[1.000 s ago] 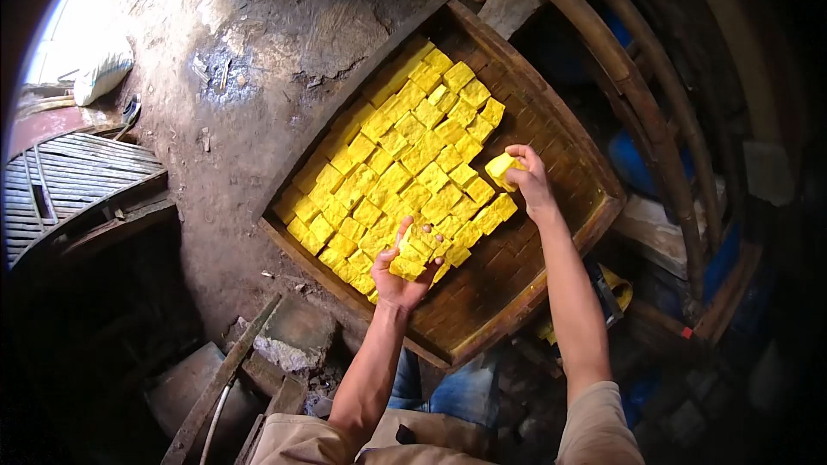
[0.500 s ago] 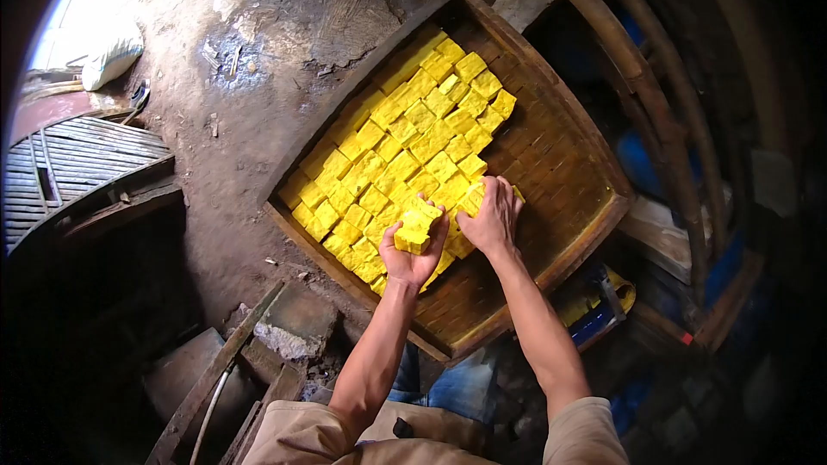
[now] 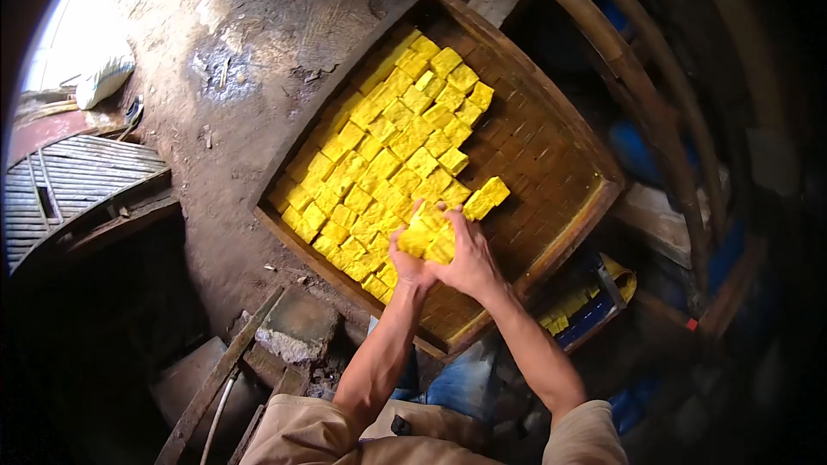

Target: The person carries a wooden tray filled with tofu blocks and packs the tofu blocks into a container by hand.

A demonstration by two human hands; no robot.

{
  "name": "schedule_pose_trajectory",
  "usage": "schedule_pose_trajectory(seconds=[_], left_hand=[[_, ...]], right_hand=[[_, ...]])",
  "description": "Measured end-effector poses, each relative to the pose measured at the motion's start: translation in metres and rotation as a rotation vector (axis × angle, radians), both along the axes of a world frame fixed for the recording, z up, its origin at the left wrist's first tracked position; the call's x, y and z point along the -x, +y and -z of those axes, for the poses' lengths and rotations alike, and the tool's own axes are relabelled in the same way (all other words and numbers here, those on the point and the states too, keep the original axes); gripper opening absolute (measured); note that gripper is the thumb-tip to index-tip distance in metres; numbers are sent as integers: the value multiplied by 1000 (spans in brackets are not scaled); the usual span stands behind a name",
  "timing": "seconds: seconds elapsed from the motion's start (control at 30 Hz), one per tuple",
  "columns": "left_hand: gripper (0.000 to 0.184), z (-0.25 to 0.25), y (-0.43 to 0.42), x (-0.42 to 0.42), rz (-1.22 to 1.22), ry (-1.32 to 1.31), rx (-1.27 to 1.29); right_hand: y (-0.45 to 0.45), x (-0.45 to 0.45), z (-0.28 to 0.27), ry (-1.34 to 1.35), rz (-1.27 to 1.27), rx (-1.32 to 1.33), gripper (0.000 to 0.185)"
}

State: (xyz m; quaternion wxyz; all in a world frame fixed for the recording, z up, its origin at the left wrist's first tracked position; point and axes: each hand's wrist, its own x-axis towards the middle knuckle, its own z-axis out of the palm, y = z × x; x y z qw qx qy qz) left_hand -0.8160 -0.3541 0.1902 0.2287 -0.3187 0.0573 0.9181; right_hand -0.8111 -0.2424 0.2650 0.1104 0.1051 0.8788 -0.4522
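Rows of yellow tofu blocks (image 3: 370, 164) lie packed over the left part of a wooden-framed tray with a woven base (image 3: 534, 133). Above the near rows, my left hand (image 3: 412, 270) is closed around several tofu blocks (image 3: 428, 232), held from below. My right hand (image 3: 471, 263) meets it from the right, fingers curled over the same blocks. Fingers and blocks hide how many pieces there are. Just beyond my right fingertips, a separate tofu piece (image 3: 487, 197) rests on the woven base, off the packed rows.
Below the tray's right corner is a blue container (image 3: 579, 320) with yellow pieces in it. Curved wooden poles (image 3: 633, 60) rise at the right. A slatted bamboo rack (image 3: 86, 176) stands left on the dirt floor (image 3: 220, 207); stone blocks (image 3: 297, 319) and a plank (image 3: 220, 379) sit front left.
My right hand has moved left from the tofu at the edge of the rows to the blocks in my left hand. One piece now lies apart on the base. The view has shifted slightly.
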Motion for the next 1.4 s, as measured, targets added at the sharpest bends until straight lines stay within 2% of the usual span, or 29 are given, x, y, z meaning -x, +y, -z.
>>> schedule_pose_trajectory(seconds=[0.07,0.1,0.13,0.17,0.2,0.27,0.33,0.37,0.4,0.47,0.5,0.6,0.63,0.73,0.83,0.93,1.0,1.13,1.17,1.2,1.27,1.37,1.4], left_hand=[[61,1,-14,-7,-18,-12,-105],[62,2,-21,-11,-26,-19,-154],[63,5,-27,-16,-12,-35,-143],[63,8,-33,-21,4,-51,-130],[64,11,-36,-21,20,-63,-117],[64,-6,-37,-20,49,-97,-44],[64,-14,-42,-20,87,-103,3],[66,-16,-46,-20,110,-86,5],[66,-17,-51,-21,126,-83,12],[67,-18,-61,-21,156,-74,25],[68,-20,-65,-21,153,-71,8],[68,-26,-72,-22,145,-81,-19],[69,-27,-72,-21,149,-84,8],[69,-36,-72,-18,155,-84,9],[63,-33,-74,-18,121,-69,-42],[63,-31,-76,-18,125,-84,-10],[66,-30,-80,-17,127,-57,-3],[65,-33,-82,-18,72,-68,-42],[65,-33,-82,-18,77,-67,-43],[64,-32,-82,-18,81,-65,-42],[63,-30,-85,-20,85,-56,-37],[62,-28,-88,-23,91,-63,-12],[62,-27,-89,-24,90,-76,7]], right_hand=[[17,-9,4,-131,242,495,71],[35,-11,17,-172,392,408,59],[61,-8,33,7,292,-26,47],[79,-5,57,231,301,-383,38],[85,-2,73,227,339,-502,36],[77,-4,107,348,253,-541,31],[66,-1,100,227,323,-374,25],[69,2,96,261,356,-292,23],[73,2,93,253,390,-283,25],[83,1,87,62,570,45,29],[84,-2,82,9,555,155,32],[72,-14,99,105,290,-42,33],[61,-9,91,90,317,-93,36],[37,-6,82,131,309,-474,38],[27,-6,67,238,225,-523,38],[33,-16,73,36,404,-117,35],[41,-17,74,77,638,300,42],[33,-17,58,-141,404,183,42],[27,-14,61,-78,343,31,38],[21,-14,67,-5,291,-94,44],[12,-19,76,-103,320,-192,46],[-1,-23,64,16,196,-427,44],[-3,-26,68,57,185,-351,42]])
